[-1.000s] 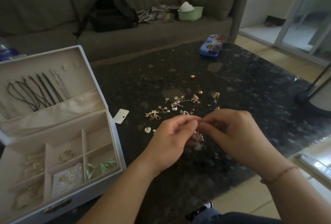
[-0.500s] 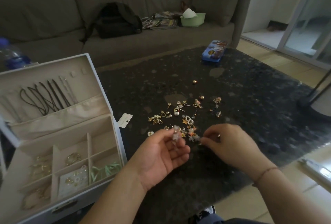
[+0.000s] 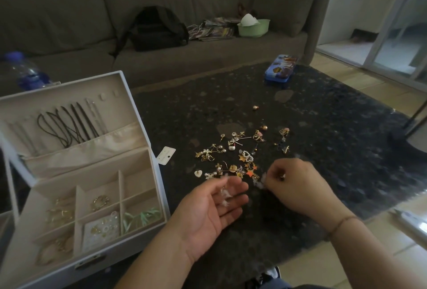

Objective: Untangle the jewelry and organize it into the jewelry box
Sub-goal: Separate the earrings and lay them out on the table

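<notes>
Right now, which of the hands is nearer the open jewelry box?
Left. The left hand lies palm-up just beside the jewelry box; the right hand sits farther off, across the jewelry pile.

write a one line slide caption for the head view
Left hand cradles a pale flower earring; right hand pinches another beside the open white jewelry box.

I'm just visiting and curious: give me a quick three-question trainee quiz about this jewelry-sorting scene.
1. True or false: the jewelry box stands open.
2. Which hand carries a pale flower earring on its flat palm: A) left hand B) right hand?
3. Fill in: the green ribbon lies in the box's near-____ compartment.

Key: 1 true. 2 A; the right hand pinches another small piece at the pile of loose jewelry. 3 right.
</notes>
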A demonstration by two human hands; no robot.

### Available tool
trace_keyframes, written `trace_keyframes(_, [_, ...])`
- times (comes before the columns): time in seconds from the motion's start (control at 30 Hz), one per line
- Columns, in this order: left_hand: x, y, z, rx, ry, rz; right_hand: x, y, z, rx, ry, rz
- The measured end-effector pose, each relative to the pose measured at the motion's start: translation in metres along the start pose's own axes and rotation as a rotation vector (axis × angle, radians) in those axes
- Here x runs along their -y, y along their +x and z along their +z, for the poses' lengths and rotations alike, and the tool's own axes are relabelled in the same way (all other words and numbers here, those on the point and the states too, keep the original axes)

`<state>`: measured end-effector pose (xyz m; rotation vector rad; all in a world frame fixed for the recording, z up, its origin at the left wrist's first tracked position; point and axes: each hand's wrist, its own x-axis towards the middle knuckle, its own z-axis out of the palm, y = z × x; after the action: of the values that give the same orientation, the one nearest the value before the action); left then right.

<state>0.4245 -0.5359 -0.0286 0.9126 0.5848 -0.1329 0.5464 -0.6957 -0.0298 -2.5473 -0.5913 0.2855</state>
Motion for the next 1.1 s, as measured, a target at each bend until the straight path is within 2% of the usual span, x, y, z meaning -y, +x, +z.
trace_keyframes(0.1, [0.007,-0.004,0.011,-0.013,0.004,-0.033,0.004,-0.002,-0.007,-0.098,0.130,-0.053])
trace_keyframes(0.27, [0.018,-0.001,0.027,-0.052,-0.184,-0.152,0.027,-0.016,-0.007,-0.233,0.274,-0.200])
trace_keyframes(0.33, [0.018,0.001,0.027,-0.045,-0.244,-0.158,0.033,-0.025,-0.003,-0.244,0.212,-0.261])
trace_keyframes(0.5, [0.007,-0.006,0.021,0.022,-0.313,-0.128,0.036,-0.045,0.009,-0.249,-0.136,-0.510])
trace_keyframes(0.63, [-0.002,-0.018,0.012,0.047,-0.232,-0.089,0.040,-0.053,0.011,-0.206,-0.155,-0.645])
trace_keyframes(0.73, [-0.019,-0.025,0.001,0.044,-0.194,-0.068,0.043,-0.055,0.010,-0.259,0.004,-0.746])
trace_keyframes(0.93, [-0.084,-0.041,-0.049,-0.023,-0.144,0.076,0.046,-0.052,0.017,-0.385,0.261,-0.708])
trace_keyframes(1.1, [-0.108,-0.046,-0.099,-0.170,-0.209,0.162,0.047,-0.047,0.019,-0.377,0.201,-0.670])
